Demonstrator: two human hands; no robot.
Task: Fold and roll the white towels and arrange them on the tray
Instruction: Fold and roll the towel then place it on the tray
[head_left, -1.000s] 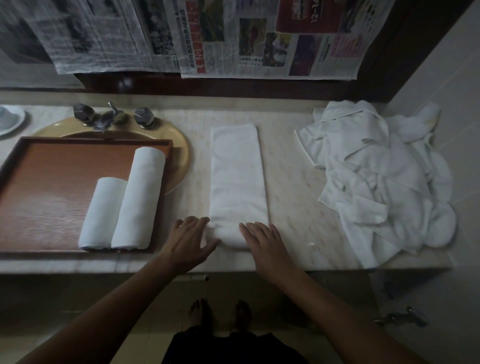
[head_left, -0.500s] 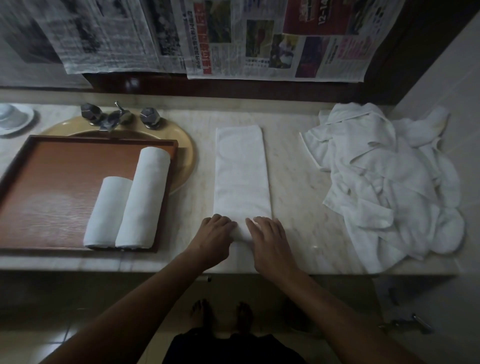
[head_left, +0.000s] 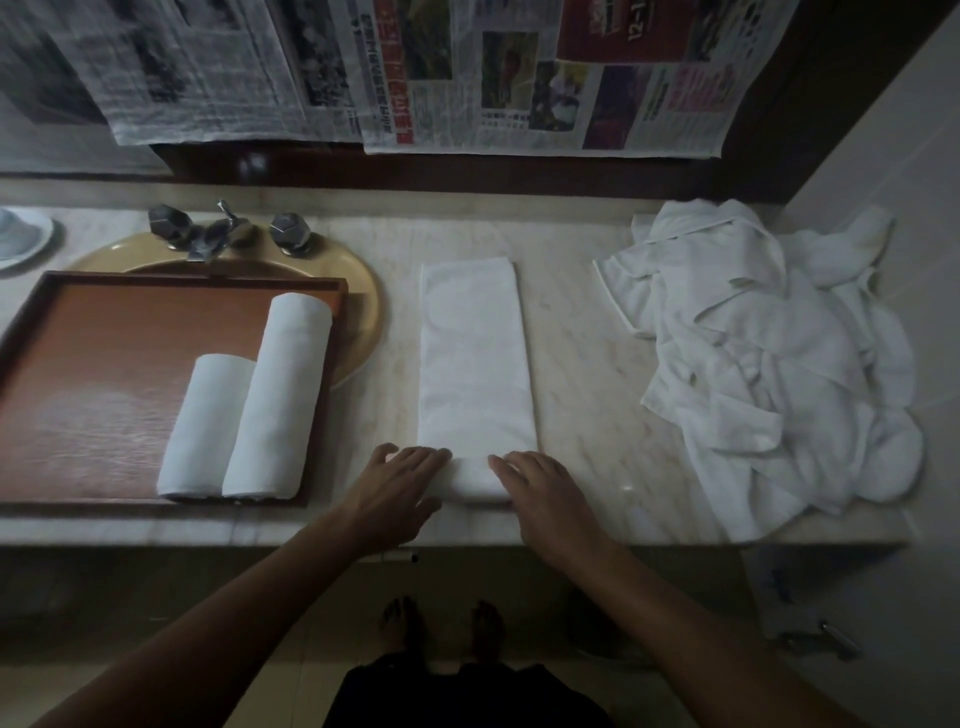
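Left hand (head_left: 396, 493) and right hand (head_left: 545, 499) flat, fingers extended, slightly spread, pressing rolled near end of folded towel (head_left: 475, 364) on worktop (head_left: 587, 374). Left: tray (head_left: 93, 374) holding two rolled towels (head_left: 254, 400). Far right: unfolded towel heap (head_left: 779, 358).

My marble counter (head_left: 582, 374) runs across the middle of the frame; on it lie the wooden tray (head_left: 93, 395) at left over the sink (head_left: 363, 312), a folded towel (head_left: 475, 358) at centre, a heap of loose towels (head_left: 779, 358) at right, and a saucer (head_left: 23, 241) at far left
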